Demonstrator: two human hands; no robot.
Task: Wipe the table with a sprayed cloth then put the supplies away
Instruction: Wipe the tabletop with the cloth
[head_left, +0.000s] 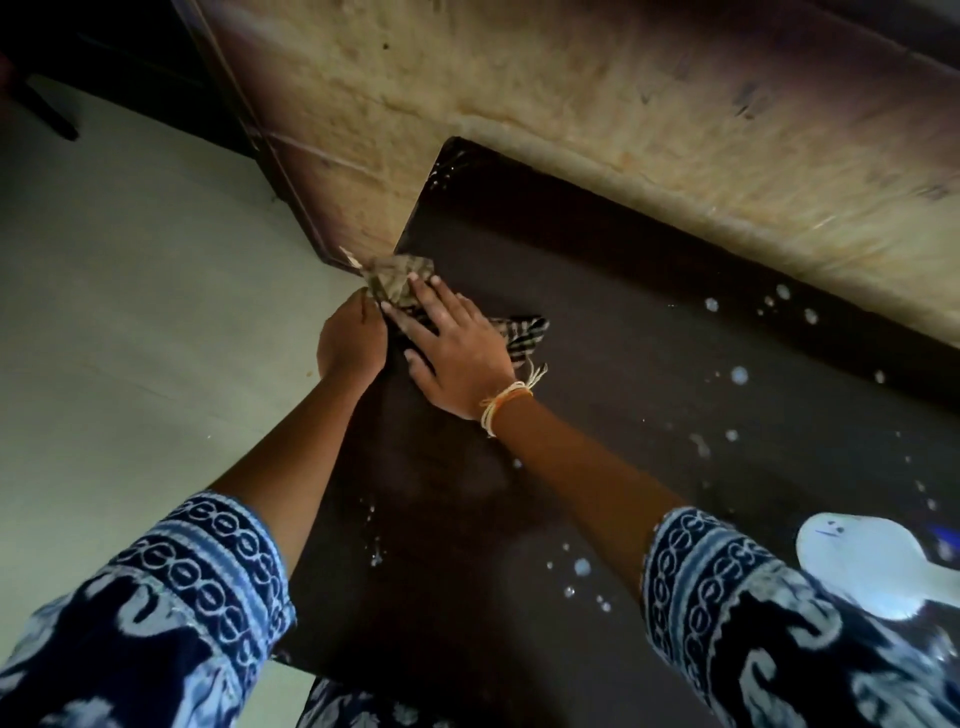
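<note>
Patterned blue-and-white sleeves (208, 582) fill the lower corners of the frame, with both forearms reaching up toward the centre. At lower right, beside the right sleeve, a pale glossy object (872, 561) lies on the dark table (649, 364); what it is cannot be determined. Droplets (581, 567) are scattered over the table surface at lower centre and along the right side of the frame.

At mid-frame the right hand (457, 353) lies palm down with fingers spread, pressing flat on a striped cloth (524, 332). A band of threads (501, 405) circles the right wrist. The cloth sits on the table at its left edge, centre of the frame, with one end extending past the edge toward upper left. The left hand (350, 340) is just beside the right, at the table's edge, fingers curled at that overhanging end of the cloth; it appears to grip it, though the fingertips are hidden.

Beyond the table, a mottled tan wall (545, 104) crosses the upper frame. A pale floor (130, 312) occupies the left side.
</note>
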